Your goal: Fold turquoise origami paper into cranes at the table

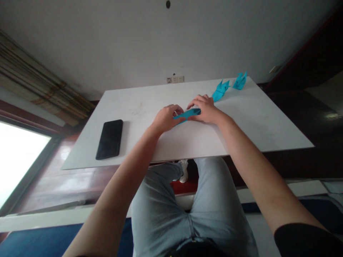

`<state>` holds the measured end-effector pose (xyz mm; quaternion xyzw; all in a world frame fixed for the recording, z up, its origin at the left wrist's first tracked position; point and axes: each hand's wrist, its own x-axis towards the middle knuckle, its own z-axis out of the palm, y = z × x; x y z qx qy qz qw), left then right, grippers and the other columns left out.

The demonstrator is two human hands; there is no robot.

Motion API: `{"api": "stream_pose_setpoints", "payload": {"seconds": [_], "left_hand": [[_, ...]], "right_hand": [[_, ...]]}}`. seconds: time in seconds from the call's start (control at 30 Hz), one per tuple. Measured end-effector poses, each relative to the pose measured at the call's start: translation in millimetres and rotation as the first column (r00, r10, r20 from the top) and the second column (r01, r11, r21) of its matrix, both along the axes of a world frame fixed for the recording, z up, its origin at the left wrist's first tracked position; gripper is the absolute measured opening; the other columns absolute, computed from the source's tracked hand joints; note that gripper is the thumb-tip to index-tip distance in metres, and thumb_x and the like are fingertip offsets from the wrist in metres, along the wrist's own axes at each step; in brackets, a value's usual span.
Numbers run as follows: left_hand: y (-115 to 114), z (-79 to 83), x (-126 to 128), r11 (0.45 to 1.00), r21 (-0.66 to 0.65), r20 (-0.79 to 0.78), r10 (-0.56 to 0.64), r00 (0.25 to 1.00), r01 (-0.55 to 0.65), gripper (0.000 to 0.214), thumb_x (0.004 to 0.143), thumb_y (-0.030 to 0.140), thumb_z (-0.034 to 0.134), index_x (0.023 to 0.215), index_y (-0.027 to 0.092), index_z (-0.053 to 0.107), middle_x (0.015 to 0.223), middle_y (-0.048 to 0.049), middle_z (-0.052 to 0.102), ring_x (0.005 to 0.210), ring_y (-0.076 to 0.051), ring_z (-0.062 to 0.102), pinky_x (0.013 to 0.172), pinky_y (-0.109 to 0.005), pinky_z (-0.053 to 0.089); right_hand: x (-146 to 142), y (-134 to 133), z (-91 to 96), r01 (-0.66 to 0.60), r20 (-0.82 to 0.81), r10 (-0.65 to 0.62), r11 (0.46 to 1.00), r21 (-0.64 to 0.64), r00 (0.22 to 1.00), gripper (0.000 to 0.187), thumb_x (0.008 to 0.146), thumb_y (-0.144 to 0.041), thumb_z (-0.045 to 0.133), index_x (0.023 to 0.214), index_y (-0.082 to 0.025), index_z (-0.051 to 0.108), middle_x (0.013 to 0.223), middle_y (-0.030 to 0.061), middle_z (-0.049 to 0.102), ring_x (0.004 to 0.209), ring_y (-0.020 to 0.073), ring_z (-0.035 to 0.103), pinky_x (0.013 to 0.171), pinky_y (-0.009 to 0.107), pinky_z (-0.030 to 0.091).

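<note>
A narrow folded piece of blue paper (189, 113) is held between my two hands, a little above or on the white tabletop; I cannot tell which. My left hand (168, 117) grips its left end, thumb along the near edge and fingers curled behind. At the right end, my right hand (205, 110) pinches the paper with the thumb in front and the fingers arched over the far side. Just beyond my right hand lies a folded blue paper figure (220, 91) with pointed tips, partly hidden by that hand. Another pointed blue paper figure (240, 81) stands farther right.
The white table (134, 135) reaches toward a grey wall with power sockets (175, 79). A black phone-like tablet (109, 139) lies on the table's left. My legs (184, 210) are under the near edge. A curtain (40, 78) and a bright window are at left.
</note>
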<state>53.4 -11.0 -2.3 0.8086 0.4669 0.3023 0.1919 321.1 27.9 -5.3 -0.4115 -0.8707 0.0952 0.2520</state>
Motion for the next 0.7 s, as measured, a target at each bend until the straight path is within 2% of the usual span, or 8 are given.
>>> {"api": "stream_pose_setpoints", "payload": {"seconds": [0.07,0.13,0.23,0.37,0.47,0.53,0.63,0.7], "left_hand": [[2,-2.8,-1,0.999,-0.045,0.057,0.017,0.998,-0.014,0.033,0.090,0.036,0.095,0.118,0.022,0.086,0.099,-0.0061,0.087,0.085,-0.021,0.076,0.080,-0.032,0.056],[4,-5.6,-2,0.997,-0.072,0.106,0.039,0.994,-0.032,0.030,0.092,0.037,0.094,0.116,0.022,0.086,0.091,-0.0044,0.085,0.080,-0.020,0.073,0.076,-0.031,0.054],[8,-9.2,-1,0.996,-0.075,0.108,0.065,0.992,-0.057,0.019,0.095,0.037,0.091,0.102,0.020,0.087,0.086,-0.0055,0.083,0.076,-0.020,0.069,0.073,-0.032,0.052],[10,-11.4,0,0.995,0.013,0.028,0.101,0.995,-0.101,0.019,0.090,0.037,0.094,0.092,0.020,0.085,0.099,-0.0100,0.082,0.080,-0.021,0.069,0.079,-0.035,0.054],[8,-11.3,0,0.993,0.033,-0.026,0.112,0.993,-0.111,0.018,0.092,0.036,0.091,0.095,0.021,0.083,0.102,-0.0105,0.081,0.087,-0.024,0.071,0.084,-0.037,0.056],[7,-10.3,0,0.991,0.027,-0.035,0.131,0.991,-0.130,0.016,0.095,0.035,0.087,0.097,0.021,0.079,0.103,-0.0103,0.082,0.091,-0.025,0.072,0.087,-0.038,0.056],[5,-7.1,2,0.984,0.008,-0.005,0.179,0.984,-0.179,0.012,0.099,0.032,0.081,0.097,0.022,0.073,0.103,-0.0095,0.083,0.095,-0.025,0.073,0.089,-0.038,0.057],[3,-3.9,3,0.978,-0.011,0.036,0.209,0.977,-0.209,0.012,0.100,0.031,0.078,0.095,0.023,0.069,0.101,-0.0083,0.083,0.096,-0.025,0.074,0.090,-0.037,0.057]], "right_hand": [[0,0,-2.3,0.072,-0.011,-0.072,0.997,0.033,0.997,0.053,0.090,-0.064,0.094,0.124,-0.026,0.078,0.139,0.0179,0.069,0.138,0.0506,0.060,0.118,0.068,0.044],[-1,1,-4.4,0.093,-0.029,-0.092,0.995,0.034,0.995,0.057,0.089,-0.065,0.095,0.124,-0.025,0.075,0.141,0.0194,0.067,0.136,0.0508,0.060,0.117,0.068,0.045],[-4,1,-5.6,0.069,-0.025,-0.070,0.998,-0.012,0.997,0.044,0.091,-0.056,0.094,0.115,-0.025,0.075,0.132,0.0164,0.070,0.129,0.0462,0.064,0.116,0.064,0.046],[-9,-2,-2.0,0.018,-0.042,-0.020,0.998,-0.059,0.999,0.026,0.088,-0.041,0.091,0.102,-0.024,0.077,0.122,0.0114,0.071,0.119,0.0387,0.069,0.114,0.058,0.046],[-10,-4,2.5,-0.020,-0.130,0.014,0.999,-0.043,0.991,0.025,0.082,-0.038,0.089,0.097,-0.023,0.076,0.117,0.0101,0.072,0.103,0.0311,0.070,0.100,0.047,0.049],[-10,-4,4.8,-0.061,-0.178,0.047,0.995,-0.073,0.983,0.021,0.085,-0.040,0.086,0.088,-0.023,0.074,0.102,0.0079,0.073,0.089,0.0256,0.066,0.087,0.040,0.048],[-11,-5,5.9,-0.104,-0.176,0.074,0.980,-0.172,0.982,0.034,0.093,-0.051,0.080,0.074,-0.023,0.072,0.080,0.0041,0.072,0.075,0.0213,0.060,0.077,0.038,0.042],[-13,-6,5.5,-0.098,-0.180,0.056,0.967,-0.235,0.982,0.044,0.095,-0.062,0.080,0.074,-0.023,0.075,0.075,0.0035,0.073,0.073,0.0212,0.060,0.075,0.038,0.041]]}}
